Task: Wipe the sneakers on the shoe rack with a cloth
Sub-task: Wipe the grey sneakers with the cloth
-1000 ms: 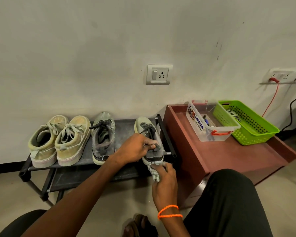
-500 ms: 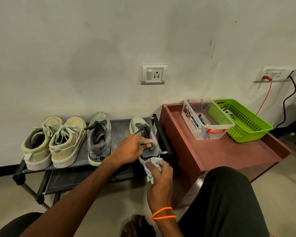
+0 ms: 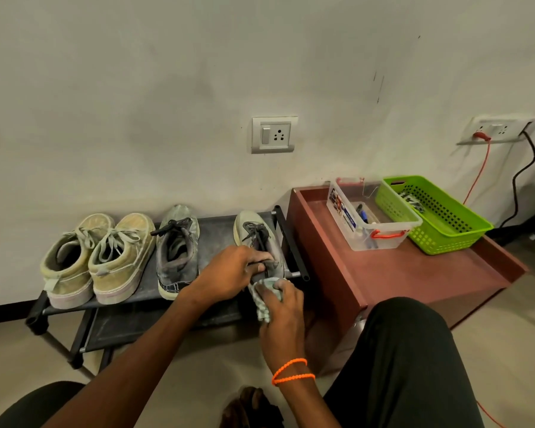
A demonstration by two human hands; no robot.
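Head view looks down on a low black shoe rack (image 3: 198,299) against the wall, four sneakers standing in a row on its top shelf. At the rack's 3 o'clock end stands the grey sneaker (image 3: 254,233) being worked on, toe to the wall. The left hand (image 3: 229,273) has its fingers curled over the collar and tongue, pinning the shoe down. The right hand (image 3: 283,310), an orange cord bracelet (image 3: 291,370) at its wrist, grips a bunched checked cloth (image 3: 264,299) and presses it to the heel.

I judge the sneaker light and fairly soft in the upper, with a stiffer rubber sole; it would slide on the smooth shelf if not held, so the collar is a sound place to take hold. The cloth is limp and thin, best kept wadded in the palm.

Toward 9 o'clock sit the other grey sneaker (image 3: 176,251), dusty, with dark laces, and a pair of tan suede-like sneakers (image 3: 99,261) with pale thick soles. At 3 o'clock of the rack a reddish-brown cabinet (image 3: 414,273) carries a clear plastic box (image 3: 368,217) and a perforated green basket (image 3: 433,214).
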